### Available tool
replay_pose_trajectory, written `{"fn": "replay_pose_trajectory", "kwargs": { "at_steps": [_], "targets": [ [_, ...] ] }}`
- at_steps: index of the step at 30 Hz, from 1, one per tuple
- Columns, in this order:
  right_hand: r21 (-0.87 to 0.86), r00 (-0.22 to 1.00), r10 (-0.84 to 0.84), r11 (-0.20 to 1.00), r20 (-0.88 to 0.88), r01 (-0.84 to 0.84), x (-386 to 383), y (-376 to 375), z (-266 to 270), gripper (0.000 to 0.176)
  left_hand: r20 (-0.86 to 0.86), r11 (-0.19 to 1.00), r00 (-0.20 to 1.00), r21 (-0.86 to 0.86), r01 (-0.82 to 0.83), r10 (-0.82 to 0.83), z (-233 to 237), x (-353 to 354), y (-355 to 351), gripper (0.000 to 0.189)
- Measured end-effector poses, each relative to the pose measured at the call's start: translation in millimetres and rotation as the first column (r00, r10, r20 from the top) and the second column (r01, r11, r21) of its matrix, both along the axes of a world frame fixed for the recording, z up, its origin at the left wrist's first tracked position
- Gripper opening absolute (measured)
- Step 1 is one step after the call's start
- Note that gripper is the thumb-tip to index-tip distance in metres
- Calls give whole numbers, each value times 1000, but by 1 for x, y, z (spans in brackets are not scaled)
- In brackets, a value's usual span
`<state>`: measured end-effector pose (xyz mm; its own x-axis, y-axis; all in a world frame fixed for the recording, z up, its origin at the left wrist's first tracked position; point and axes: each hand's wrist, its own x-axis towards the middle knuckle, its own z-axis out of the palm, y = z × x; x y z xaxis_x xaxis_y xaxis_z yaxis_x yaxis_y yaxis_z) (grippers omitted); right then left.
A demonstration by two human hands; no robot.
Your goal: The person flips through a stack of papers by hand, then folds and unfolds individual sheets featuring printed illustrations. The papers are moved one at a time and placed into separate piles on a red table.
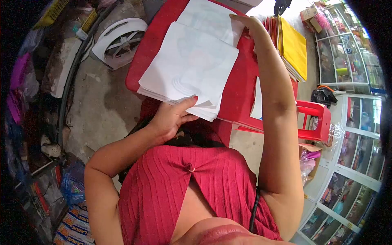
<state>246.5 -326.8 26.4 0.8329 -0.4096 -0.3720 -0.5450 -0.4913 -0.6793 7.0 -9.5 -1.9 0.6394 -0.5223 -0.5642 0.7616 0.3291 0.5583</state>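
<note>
A stack of white paper sheets lies on the red table, its near edge reaching past the table edge. My left hand grips that near edge, thumb on top and fingers underneath. Faint printing shows through the top sheet. Beyond the stack lies another white sheet of paper, partly overlapped by it. At this sheet's far right edge is my right hand, one finger over the paper and the others at its side, closed on the edge as far as I can see.
Yellow and red folders are piled on the table's right, near another white paper. A red plastic stool stands at right, before glass cabinets. A white plastic chair or stool is at left, near cluttered shelving.
</note>
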Motion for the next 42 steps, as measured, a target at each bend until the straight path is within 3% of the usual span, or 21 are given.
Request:
{"fn": "replay_pose_trajectory", "kwargs": {
  "at_steps": [4, 6, 9, 12, 14, 15, 16, 18, 19, 20, 22, 24, 27, 28, 30, 32, 34, 35, 38, 40, 42],
  "targets": [
    [70, 995, -51, 996, -87, 58, 18, -14, -14, 66, 57, 999, 998, -9, -39, 39, 0, -1, -1, 43],
    [376, 990, -139, 917, -7, 132, 48, -55, -52, 60, 64, 999, 997, -15, -43, 44, 0, 0, -2, 44],
    [300, 985, 37, 950, 171, -87, 60, -71, -41, 56, 114, 999, 993, 23, -34, 31, 3, 3, -8, 43],
    [253, 932, -16, 964, 363, -82, 50, -55, -22, 53, 114, 996, 992, 63, -61, 54, 1, 6, -15, 44],
    [170, 961, -33, 985, 273, -14, 50, -40, -23, 68, 45, 1000, 999, 18, -25, 25, -6, 12, -18, 45],
    [-391, 902, 100, 917, 419, 80, 37, -29, -27, 67, 50, 999, 998, 16, -28, 27, -4, 12, -19, 45],
    [-798, 840, 291, 550, 458, 244, 28, -19, -29, 67, 70, 999, 997, 23, -38, 37, -1, 11, -19, 45],
    [-893, 705, 590, 428, 392, 138, 21, -4, -27, 48, 81, 998, 995, 29, -53, 51, 1, 8, -20, 45],
    [-812, 544, 696, 582, 468, -46, 8, 12, -24, 43, 86, 997, 995, 46, -57, 53, 1, 8, -20, 45],
    [-570, 657, 666, 710, 353, -414, -6, 27, -21, 43, 93, 996, 994, 59, -63, 58, 1, 8, -21, 45],
    [-550, 738, 675, 624, 23, -554, -63, 84, 16, 53, 78, 999, 996, 32, -41, 38, -1, 8, -19, 45],
    [-727, 639, 749, 537, 176, -429, -63, 73, -39, 65, 66, 1000, 998, 5, -18, 18, -2, 9, -13, 45],
    [-694, 686, 700, 596, 201, -404, -88, 88, -30, 75, 46, 851, 867, -172, 497, -497, -2, 9, 9, 35],
    [-699, 683, 702, 592, 201, -403, -88, 87, -30, 75, 52, 851, 868, -173, 495, -494, 13, 12, 14, 35],
    [-720, 643, 748, 537, 164, -440, -90, 85, -36, 85, 401, 693, 613, 82, 716, -681, 55, 18, 27, 26],
    [-716, 650, 747, 529, 138, -456, -97, 90, -32, 87, 648, 846, 584, 190, 498, -489, 78, 35, 26, 17],
    [-714, 658, 744, 523, 116, -465, -101, 94, -31, 89, 880, 890, 191, 452, -57, -434, 86, 68, 17, 22],
    [-721, 651, 750, 513, 113, -465, -102, 94, -35, 90, 799, 776, -120, 519, -359, -590, 84, 87, 17, 27],
    [-699, 662, 749, 495, 43, -515, -110, 100, -39, 95, 776, 749, -67, 577, -326, -627, 27, 164, -5, 40],
    [-732, 673, 736, 500, 76, -464, -112, 100, -48, 95, 277, 277, -101, 726, -629, -955, -6, 183, -11, 54],
    [-732, 680, 732, 490, 49, -474, -113, 99, -48, 91, 316, 292, -56, 779, -556, -947, -30, 179, -9, 63]
  ]
}}
